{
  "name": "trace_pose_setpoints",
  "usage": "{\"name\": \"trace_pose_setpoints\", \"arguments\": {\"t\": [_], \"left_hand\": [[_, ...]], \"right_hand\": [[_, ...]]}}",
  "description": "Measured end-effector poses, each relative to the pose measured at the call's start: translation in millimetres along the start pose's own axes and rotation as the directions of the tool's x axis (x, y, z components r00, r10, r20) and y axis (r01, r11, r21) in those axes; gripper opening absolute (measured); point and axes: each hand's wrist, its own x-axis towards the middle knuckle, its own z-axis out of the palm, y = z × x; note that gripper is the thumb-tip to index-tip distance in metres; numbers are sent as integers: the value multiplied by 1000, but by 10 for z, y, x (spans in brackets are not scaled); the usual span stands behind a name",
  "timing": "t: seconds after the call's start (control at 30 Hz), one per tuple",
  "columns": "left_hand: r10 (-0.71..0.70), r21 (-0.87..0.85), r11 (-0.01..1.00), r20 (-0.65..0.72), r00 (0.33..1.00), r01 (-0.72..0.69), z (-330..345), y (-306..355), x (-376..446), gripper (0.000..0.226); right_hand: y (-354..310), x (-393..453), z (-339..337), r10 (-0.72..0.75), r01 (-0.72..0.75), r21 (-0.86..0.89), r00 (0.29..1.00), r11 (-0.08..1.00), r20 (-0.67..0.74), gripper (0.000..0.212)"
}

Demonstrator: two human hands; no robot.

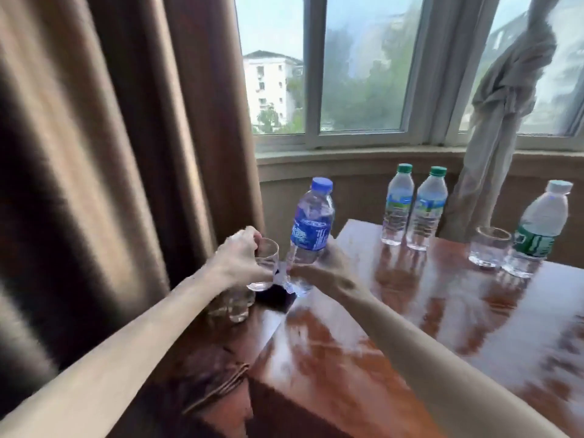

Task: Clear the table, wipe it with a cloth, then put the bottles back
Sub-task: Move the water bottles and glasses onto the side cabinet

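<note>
At the left edge of the glossy wooden table (410, 327), a clear water bottle with a blue cap and blue label (311, 229) is held tilted, its cap leaning away toward the window (357, 74). Its lower body is gripped by the right hand (328, 267), whose fingers are wrapped around it; the base is seen just above the table's corner. Just left of that bottle, an empty clear drinking glass (264, 263) is clasped by the left hand (241, 256), fingers curled round its rim and side, beyond the table edge. Below this glass, more clear glassware (232, 306) is seen blurred on a lower wooden surface (221, 336); its exact form cannot be told.

Farther back on the table, toward the window, two green-capped bottles (410, 210) are stood upright, just beside each other and well apart from both hands. To their right, a second glass tumbler (488, 248) is set upright, and touching or just beside it a green-labelled bottle with a pale cap (537, 232) is stood. A brown curtain (110, 153) is hung left of the table, a knotted grey curtain (505, 105) behind it.
</note>
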Motion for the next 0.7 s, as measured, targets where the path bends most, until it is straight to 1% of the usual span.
{"name": "trace_pose_setpoints", "arguments": {"t": [0.03, 0.1, 0.13, 0.17, 0.23, 0.3, 0.4, 0.47, 0.53, 0.63, 0.7], "left_hand": [[-62, 16, 998, 4, 998, 62, -90, -275, -76, 77], [-171, 38, 984, -14, 985, 171, -166, -816, -215, 77], [-213, 42, 976, -17, 977, 213, -157, -1082, -275, 76], [-250, 39, 967, -16, 968, 250, -122, -1332, -324, 74], [-308, 22, 951, -28, 951, 309, -6, -1774, -373, 72], [-367, -23, 930, -31, 930, 367, 182, -2157, -367, 76], [-424, -112, 901, -29, 905, 418, 556, -2618, -298, 86], [-422, -146, 899, -38, 906, 413, 843, -2877, -234, 96], [-417, -152, 900, -20, 909, 409, 1074, -3051, -179, 100], [-399, -138, 910, -41, 916, 390, 1308, -3192, -117, 90], [-379, -141, 919, -66, 923, 368, 1387, -3212, -74, 88]], "right_hand": [[-75, 61, 327, 3, -3, 16, 1000, 1000, 31, 47], [-217, 97, 911, 30, -34, 30, 992, 999, 124, 44], [-259, 117, 1192, 54, -62, 46, 987, 997, 153, 43], [-283, 133, 1462, 72, -84, 62, 983, 995, 167, 48], [-209, 208, 2038, 159, -168, 42, 974, 985, 164, 65], [-55, 252, 2562, 231, -235, 11, 963, 972, 139, 62], [266, 295, 3179, 330, -329, -29, 942, 944, 53, 50], [510, 319, 3460, 361, -359, -54, 933, 932, 16, 48], [673, 333, 3597, 357, -358, -51, 934, 933, -12, 53], [858, 382, 3675, 323, -325, -22, 945, 946, -58, 45], [920, 408, 3696, 307, -308, -6, 948, 951, -84, 44]]}}
